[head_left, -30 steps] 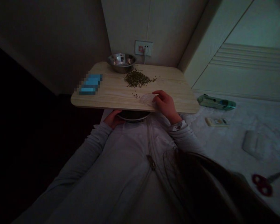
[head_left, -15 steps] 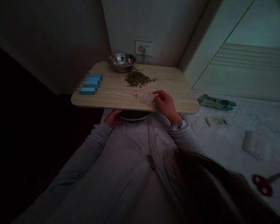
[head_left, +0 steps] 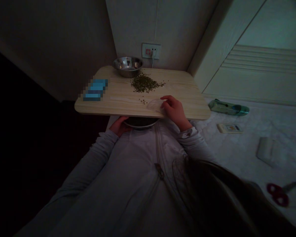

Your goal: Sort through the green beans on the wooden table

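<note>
At the front edge of the wooden tabletop, my right hand (head_left: 174,110) is closed on a clear, curved plastic piece (head_left: 154,104), which lies almost flat on the wood. Left of it are a few stray small green beans (head_left: 143,100). The main heap of green beans (head_left: 143,83), likely mung beans, is spread farther back. Below the tabletop's edge, my left hand (head_left: 120,126) grips the left side of a metal bowl (head_left: 140,127). Part of that bowl is hidden under the tabletop, and its inside looks dark.
A second steel bowl (head_left: 128,67) stands at the back of the small table (head_left: 187,98). A blurred-out blue object (head_left: 96,89) lies on its left. On the white bedding to the right are a green pouch (head_left: 229,108), a small pale box (head_left: 230,128) and red-handled scissors (head_left: 280,194).
</note>
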A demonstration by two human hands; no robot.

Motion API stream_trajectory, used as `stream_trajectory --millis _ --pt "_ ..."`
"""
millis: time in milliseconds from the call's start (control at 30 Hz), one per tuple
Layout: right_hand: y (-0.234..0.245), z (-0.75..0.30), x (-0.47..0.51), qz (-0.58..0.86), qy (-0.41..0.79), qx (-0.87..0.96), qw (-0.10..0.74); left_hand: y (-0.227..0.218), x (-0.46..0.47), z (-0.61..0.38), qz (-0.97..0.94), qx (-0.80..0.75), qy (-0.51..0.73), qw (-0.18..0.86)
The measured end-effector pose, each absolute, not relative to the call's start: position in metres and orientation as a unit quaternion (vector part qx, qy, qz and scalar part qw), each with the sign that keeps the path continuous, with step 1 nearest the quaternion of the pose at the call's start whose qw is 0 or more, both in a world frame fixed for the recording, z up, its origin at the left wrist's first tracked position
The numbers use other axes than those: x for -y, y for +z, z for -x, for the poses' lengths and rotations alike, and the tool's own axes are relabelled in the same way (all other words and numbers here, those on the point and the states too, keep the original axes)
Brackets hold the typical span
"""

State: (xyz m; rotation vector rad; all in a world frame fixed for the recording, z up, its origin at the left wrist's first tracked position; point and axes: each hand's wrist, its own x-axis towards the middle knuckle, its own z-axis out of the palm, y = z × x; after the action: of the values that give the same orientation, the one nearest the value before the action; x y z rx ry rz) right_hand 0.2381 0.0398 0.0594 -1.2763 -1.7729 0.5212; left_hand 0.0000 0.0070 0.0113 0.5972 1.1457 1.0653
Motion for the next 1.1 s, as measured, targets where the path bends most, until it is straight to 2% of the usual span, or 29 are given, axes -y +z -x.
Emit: stream_trajectory --millis 1100 --pt "0.0566 -0.2395 -0.0423 0.514 0.211 0.716 0.423 0.0098 -0.0071 0.0001 -0.260 -0.512 0.472 0.669"
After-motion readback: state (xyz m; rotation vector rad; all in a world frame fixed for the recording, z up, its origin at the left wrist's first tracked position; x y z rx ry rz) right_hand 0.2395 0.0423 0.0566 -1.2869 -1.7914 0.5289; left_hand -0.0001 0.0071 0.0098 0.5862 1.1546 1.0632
